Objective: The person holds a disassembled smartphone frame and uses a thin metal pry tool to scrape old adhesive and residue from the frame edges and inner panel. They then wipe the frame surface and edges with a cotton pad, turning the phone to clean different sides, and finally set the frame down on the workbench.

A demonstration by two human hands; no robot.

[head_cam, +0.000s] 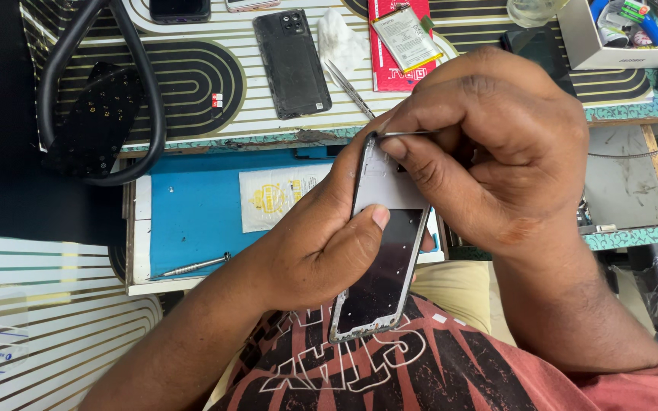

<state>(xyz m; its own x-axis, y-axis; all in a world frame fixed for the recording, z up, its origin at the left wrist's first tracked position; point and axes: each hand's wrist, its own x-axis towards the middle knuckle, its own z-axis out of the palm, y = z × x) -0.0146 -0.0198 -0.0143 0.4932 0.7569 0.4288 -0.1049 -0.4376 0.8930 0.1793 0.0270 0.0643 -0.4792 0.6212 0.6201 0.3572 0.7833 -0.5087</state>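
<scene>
My left hand grips an opened phone body with its back cover off, thumb pressed on its middle. The phone stands upright over my lap, grey inner frame above, dark panel below. My right hand pinches a thin metal tool whose tip touches the phone's top left corner. Most of the tool is hidden in my fingers.
On the striped bench lie a black phone back cover, tweezers, a battery on a red packet, and a white tissue. A screwdriver rests on the blue mat. A black cable loops at left; a parts box stands top right.
</scene>
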